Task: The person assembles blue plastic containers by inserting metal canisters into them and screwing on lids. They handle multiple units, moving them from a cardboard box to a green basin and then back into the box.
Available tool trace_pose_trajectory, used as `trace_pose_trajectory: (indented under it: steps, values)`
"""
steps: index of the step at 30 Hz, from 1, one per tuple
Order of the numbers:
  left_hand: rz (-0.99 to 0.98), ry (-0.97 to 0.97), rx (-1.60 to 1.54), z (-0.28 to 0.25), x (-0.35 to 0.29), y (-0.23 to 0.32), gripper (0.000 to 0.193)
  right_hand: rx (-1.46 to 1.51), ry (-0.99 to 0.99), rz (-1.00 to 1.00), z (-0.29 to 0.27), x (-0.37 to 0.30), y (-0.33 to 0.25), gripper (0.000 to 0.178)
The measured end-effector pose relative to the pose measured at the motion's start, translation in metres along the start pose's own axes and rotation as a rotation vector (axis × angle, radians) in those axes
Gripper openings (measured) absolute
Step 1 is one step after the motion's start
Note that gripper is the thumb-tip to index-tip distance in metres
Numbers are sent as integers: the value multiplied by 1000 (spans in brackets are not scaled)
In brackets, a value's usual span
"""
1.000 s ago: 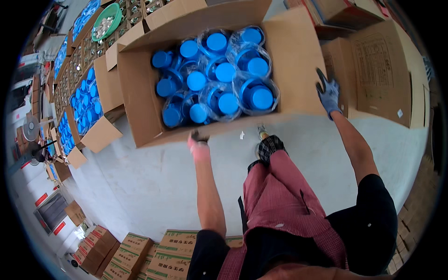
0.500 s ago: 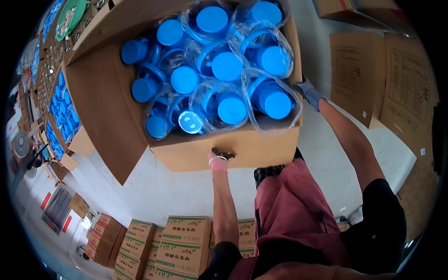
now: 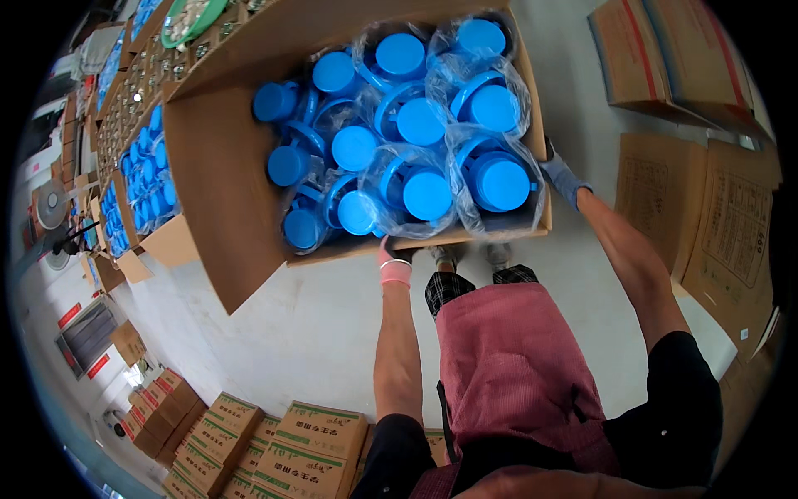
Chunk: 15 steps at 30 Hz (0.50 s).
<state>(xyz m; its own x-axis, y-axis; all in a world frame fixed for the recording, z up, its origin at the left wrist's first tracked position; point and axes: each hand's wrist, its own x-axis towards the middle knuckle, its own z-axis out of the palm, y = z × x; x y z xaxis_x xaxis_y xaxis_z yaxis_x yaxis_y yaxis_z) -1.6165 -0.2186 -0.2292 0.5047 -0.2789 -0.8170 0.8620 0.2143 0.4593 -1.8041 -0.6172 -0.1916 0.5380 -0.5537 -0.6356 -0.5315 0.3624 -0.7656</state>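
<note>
The open carton (image 3: pixel 229 170), with the pink apron (image 3: pixel 515 358) on its near side, could tip at its far left corner if load is borne only at the near and right walls; the blue vessels (image 3: pixel 425 195) inside it may then slide. The right hand (image 3: pixel 567 176), arm extended, touches its right wall near the near corner; the left hand (image 3: pixel 395 261), forearm pointing ahead, meets its near edge (fingers partly hidden, so grip closure cannot be told).

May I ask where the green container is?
In the head view, the green container is at the upper left, by the top edge, beyond the big open carton of blue items.
</note>
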Motion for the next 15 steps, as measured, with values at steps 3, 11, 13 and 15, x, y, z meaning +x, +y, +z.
trace_pose_trajectory:
  steps: [3, 11, 13, 15]
  values:
    - [-348, 161, 228, 40, -27, 67, 46, -266, 113, -3, -20, -8, 27, 76]
    - [968, 649, 730, -47, -74, 376, 37, -1401, 630, -802, -22, 51, -108, 52]
    - [865, 683, 730, -71, -41, 402, 40, -1113, 464, -1066, 30, 64, -281, 43]
    - [613, 369, 757, -82, 15, 408, 53, -1712, 905, -1372, -16, 139, -294, 42]
